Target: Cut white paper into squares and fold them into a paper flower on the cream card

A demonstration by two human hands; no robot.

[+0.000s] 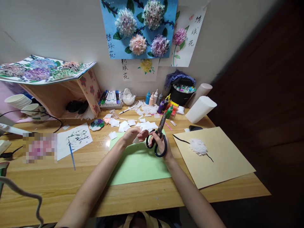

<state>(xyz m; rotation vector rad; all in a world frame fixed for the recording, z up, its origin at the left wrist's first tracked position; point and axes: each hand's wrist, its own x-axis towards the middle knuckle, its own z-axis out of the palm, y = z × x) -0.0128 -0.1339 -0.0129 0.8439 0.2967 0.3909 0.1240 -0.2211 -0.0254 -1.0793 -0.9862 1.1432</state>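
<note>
The small, thin white paper piece point(136, 140) sits pinched between the closed fingers of the left hand point(135, 134), above the light-green rectangular paper sheet point(142, 169). It likely handles light, soft, tearable; grip one edge. The right hand point(161, 143) clamps its fingers around the black-handled metal scissors point(161, 129); the loops suit holding.

The left hand point(131, 135), right hand point(161, 144), left forearm point(95, 182) and right forearm point(190, 190) are bare. Dark clothing point(106, 222) with tan bands point(128, 220) shows at the waist.
</note>
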